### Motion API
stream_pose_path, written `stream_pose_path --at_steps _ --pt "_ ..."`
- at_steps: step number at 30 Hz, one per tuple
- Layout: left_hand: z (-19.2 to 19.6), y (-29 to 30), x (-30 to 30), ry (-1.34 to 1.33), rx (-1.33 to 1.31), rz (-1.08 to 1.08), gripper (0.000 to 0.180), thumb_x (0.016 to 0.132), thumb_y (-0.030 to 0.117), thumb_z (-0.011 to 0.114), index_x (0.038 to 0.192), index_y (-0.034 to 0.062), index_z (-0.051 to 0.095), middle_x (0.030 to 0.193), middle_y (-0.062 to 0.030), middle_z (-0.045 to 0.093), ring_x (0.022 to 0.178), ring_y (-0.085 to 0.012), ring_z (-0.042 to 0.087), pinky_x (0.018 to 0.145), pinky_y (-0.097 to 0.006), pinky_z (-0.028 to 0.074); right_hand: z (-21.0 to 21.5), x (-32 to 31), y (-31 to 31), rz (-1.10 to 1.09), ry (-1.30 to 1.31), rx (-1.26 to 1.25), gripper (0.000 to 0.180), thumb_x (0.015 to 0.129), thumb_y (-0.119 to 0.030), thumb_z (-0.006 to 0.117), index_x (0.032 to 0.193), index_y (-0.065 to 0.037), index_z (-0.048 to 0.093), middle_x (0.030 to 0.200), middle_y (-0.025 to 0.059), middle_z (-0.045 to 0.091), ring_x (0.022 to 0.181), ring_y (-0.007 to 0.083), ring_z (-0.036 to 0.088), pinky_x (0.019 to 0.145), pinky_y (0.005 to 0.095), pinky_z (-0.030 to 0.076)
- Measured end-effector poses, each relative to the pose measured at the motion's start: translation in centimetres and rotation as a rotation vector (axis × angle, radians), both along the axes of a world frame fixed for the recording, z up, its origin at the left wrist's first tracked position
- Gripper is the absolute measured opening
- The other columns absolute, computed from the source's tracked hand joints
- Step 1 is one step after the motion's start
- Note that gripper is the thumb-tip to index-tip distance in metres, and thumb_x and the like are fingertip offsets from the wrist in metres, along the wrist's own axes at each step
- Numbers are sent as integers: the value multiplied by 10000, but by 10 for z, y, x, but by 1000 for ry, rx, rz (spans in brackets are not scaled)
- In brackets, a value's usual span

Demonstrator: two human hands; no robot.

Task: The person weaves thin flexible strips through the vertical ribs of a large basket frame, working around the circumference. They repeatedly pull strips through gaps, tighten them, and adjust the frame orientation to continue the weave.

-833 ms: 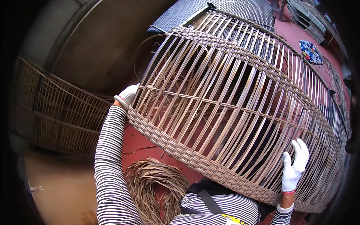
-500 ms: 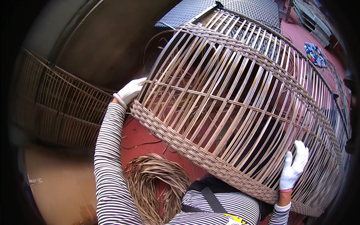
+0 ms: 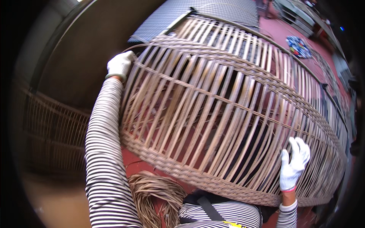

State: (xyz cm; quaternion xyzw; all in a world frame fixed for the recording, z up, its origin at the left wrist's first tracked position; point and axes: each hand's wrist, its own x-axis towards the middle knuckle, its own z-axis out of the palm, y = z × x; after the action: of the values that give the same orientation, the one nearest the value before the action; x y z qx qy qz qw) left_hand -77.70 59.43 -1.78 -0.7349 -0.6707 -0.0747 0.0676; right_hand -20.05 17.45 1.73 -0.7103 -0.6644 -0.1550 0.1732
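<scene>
Both gloved hands on rattan frame point(image 3: 228, 114).

Rattan frame point(image 3: 228, 114): filled the middle, slats close-set, gaps too narrow for a hand. Left hand point(image 3: 121, 64) and right hand point(image 3: 293, 165) at its opposite edges. Cane coil point(image 3: 156, 193) lay on the floor below. Wicker panel point(image 3: 53, 133) closed off the left side.
</scene>
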Motion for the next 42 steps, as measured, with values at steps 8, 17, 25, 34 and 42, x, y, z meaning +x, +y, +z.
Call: stream_pose_path --at_steps 8,17,25,34,42 --pt "-78 57 -66 -112 -160 -34 396 1086 395 537 1343 188 757 1280 -138 780 1171 -393 728 1001 -466 561 18 -7 79 -12 -50 140 336 918 -263 847 1182 -84 741 1067 126 694 1018 299 649 936 485 493" --pt "-85 63 -87 -397 -138 -35 287 1062 245 587 1181 65 775 1132 -194 782 1028 -386 740 947 -436 570 -4 -87 106 293 146 -259 353 967 -262 681 1257 -61 704 1197 124 695 950 299 660 881 487 511" --pt "71 -102 49 -389 293 -408 377 1117 44 586 1485 76 662 1302 -122 744 1088 -213 718 957 -348 571 -6 -76 154 216 157 -84 121 946 -234 654 907 -134 710 993 89 658 901 264 667 792 483 526" --pt "62 -192 209 -361 -162 -692 321 839 2 759 1156 50 754 1079 -105 706 1095 -313 667 1001 -441 551 26 31 7 -344 14 -93 159 947 -263 739 1008 -116 743 1082 123 728 978 237 691 887 455 543" --pt "36 -120 224 -319 -12 -847 316 1036 110 654 1332 17 713 1258 -153 744 1113 -289 738 983 -400 603 -14 156 39 -281 101 -98 330 1082 -391 551 1043 -138 760 994 115 744 898 331 731 848 495 555"
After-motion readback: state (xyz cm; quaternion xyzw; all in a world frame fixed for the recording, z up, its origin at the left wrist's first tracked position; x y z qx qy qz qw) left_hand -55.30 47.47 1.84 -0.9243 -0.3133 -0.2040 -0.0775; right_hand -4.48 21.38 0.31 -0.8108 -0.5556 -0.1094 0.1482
